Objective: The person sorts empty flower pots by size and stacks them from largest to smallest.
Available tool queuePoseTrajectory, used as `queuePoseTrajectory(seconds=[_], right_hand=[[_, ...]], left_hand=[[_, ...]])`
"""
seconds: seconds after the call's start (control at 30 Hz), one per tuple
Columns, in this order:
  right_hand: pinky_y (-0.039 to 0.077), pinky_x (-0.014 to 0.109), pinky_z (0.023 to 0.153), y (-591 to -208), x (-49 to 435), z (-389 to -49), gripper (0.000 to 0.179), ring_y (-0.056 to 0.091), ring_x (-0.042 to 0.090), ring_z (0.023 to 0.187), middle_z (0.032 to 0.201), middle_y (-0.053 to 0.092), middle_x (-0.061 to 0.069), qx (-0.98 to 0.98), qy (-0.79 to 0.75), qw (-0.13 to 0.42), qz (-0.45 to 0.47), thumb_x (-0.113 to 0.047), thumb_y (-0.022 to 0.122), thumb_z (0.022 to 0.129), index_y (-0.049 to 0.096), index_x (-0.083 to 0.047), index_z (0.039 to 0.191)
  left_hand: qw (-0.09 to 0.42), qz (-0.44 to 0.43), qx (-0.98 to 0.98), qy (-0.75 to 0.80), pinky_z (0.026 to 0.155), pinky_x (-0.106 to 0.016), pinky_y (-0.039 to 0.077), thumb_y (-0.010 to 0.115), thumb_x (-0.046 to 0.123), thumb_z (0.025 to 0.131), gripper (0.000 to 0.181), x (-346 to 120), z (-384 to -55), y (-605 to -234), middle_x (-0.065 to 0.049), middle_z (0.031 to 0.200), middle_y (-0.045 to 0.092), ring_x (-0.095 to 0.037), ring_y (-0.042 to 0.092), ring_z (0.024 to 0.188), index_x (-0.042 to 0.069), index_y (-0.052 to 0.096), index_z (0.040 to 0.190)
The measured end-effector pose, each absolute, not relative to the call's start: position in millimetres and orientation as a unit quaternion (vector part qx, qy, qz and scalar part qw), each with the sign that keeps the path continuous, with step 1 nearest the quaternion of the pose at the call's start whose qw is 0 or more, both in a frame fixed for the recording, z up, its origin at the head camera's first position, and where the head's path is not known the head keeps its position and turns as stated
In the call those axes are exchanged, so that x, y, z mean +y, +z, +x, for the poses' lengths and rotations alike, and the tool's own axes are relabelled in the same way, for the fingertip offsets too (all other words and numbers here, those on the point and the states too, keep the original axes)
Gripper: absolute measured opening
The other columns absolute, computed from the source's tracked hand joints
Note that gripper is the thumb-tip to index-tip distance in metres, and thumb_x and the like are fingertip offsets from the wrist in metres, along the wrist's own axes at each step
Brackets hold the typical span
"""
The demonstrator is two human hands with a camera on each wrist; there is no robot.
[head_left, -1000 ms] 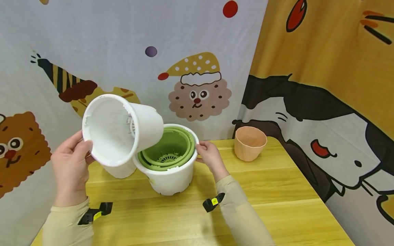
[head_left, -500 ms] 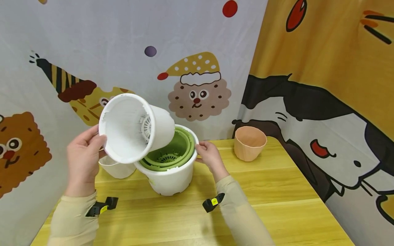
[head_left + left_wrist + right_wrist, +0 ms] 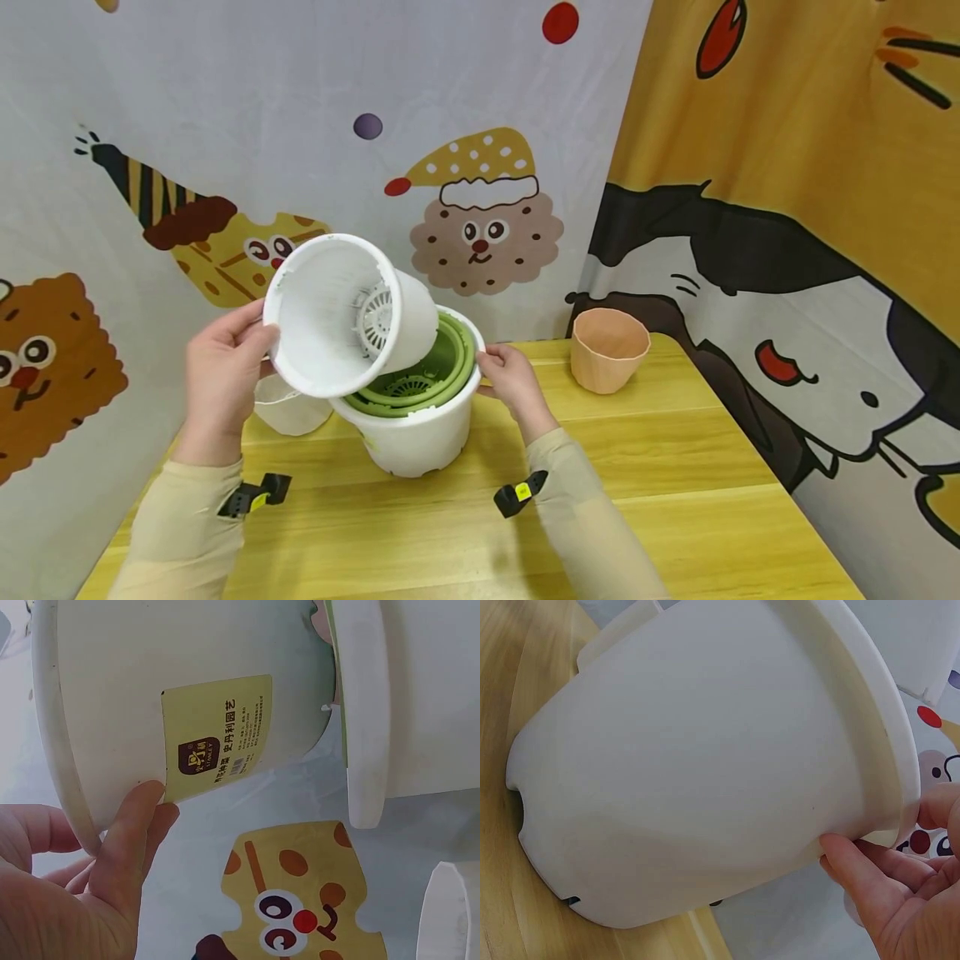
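My left hand [image 3: 225,371] grips the rim of a white plastic pot [image 3: 337,321], tilted with its mouth toward me, its base over a bigger white pot [image 3: 416,433]. That bigger pot stands on the wooden table [image 3: 637,483] and has a green inner pot [image 3: 423,367] nested in it. In the left wrist view my left hand [image 3: 112,870] holds the tilted white pot [image 3: 150,697], which carries a yellow label [image 3: 217,735]. My right hand [image 3: 510,379] holds the bigger pot's right rim; in the right wrist view my right hand's fingertips [image 3: 855,870] pinch the bigger pot [image 3: 690,772] at its rim.
Another white pot [image 3: 288,412] stands behind my left hand, partly hidden. A peach-coloured pot [image 3: 607,350] stands at the back right of the table. Cartoon-printed cloth walls close in the table behind and to the right.
My left hand has carried the tilted white pot to the right, and its base now sits over the green pot's mouth. My right hand has stayed on the bigger pot's rim.
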State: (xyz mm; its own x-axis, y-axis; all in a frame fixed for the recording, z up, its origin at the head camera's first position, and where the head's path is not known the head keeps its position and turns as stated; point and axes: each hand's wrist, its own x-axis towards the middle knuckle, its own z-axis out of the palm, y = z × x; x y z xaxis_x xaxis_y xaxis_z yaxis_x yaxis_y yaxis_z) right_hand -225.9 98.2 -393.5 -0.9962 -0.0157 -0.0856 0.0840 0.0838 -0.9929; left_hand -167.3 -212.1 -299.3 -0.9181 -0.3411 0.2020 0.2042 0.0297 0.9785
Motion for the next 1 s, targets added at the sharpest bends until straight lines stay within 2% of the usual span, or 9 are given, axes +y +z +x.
queuePoseTrajectory(seconds=[0.4, 0.67, 0.8, 1.0], right_hand=[[0.06, 0.04, 0.079, -394, 98, -226, 0.038, 0.061, 0.034, 0.111, 0.121, 0.062, 0.023, 0.736, -0.676, 0.035, 0.023, -0.014, 0.055, 0.102, 0.054, 0.009, 0.132], [0.06, 0.039, 0.08, -396, 98, -227, 0.039, 0.061, 0.033, 0.111, 0.121, 0.063, 0.023, 0.738, -0.674, 0.035, 0.026, -0.015, 0.056, 0.101, 0.054, 0.008, 0.132], [0.06, 0.039, 0.079, -396, 98, -227, 0.039, 0.061, 0.034, 0.111, 0.121, 0.063, 0.023, 0.739, -0.672, 0.034, 0.024, -0.015, 0.056, 0.101, 0.054, 0.008, 0.132], [0.06, 0.038, 0.079, -395, 99, -227, 0.039, 0.061, 0.033, 0.112, 0.122, 0.062, 0.023, 0.738, -0.674, 0.035, 0.025, -0.016, 0.056, 0.101, 0.054, 0.008, 0.133]], left_hand=[[0.186, 0.031, -0.739, -0.647, 0.058, -0.021, 0.058, 0.061, 0.004, 0.094, 0.041, -209, -174, -298, 0.013, 0.085, 0.072, -0.005, 0.067, 0.07, -0.005, 0.059, 0.134], [0.18, 0.027, -0.785, -0.592, 0.062, -0.023, 0.059, 0.06, 0.01, 0.096, 0.041, -208, -178, -297, 0.015, 0.087, 0.069, -0.004, 0.067, 0.074, -0.001, 0.059, 0.135], [0.175, 0.014, -0.807, -0.564, 0.064, -0.023, 0.059, 0.059, 0.012, 0.097, 0.04, -207, -180, -296, 0.009, 0.091, 0.07, -0.005, 0.066, 0.074, 0.001, 0.06, 0.135], [0.163, 0.002, -0.831, -0.532, 0.061, -0.023, 0.059, 0.058, 0.013, 0.097, 0.041, -204, -183, -294, -0.015, 0.105, 0.07, -0.005, 0.065, 0.072, 0.0, 0.059, 0.136]])
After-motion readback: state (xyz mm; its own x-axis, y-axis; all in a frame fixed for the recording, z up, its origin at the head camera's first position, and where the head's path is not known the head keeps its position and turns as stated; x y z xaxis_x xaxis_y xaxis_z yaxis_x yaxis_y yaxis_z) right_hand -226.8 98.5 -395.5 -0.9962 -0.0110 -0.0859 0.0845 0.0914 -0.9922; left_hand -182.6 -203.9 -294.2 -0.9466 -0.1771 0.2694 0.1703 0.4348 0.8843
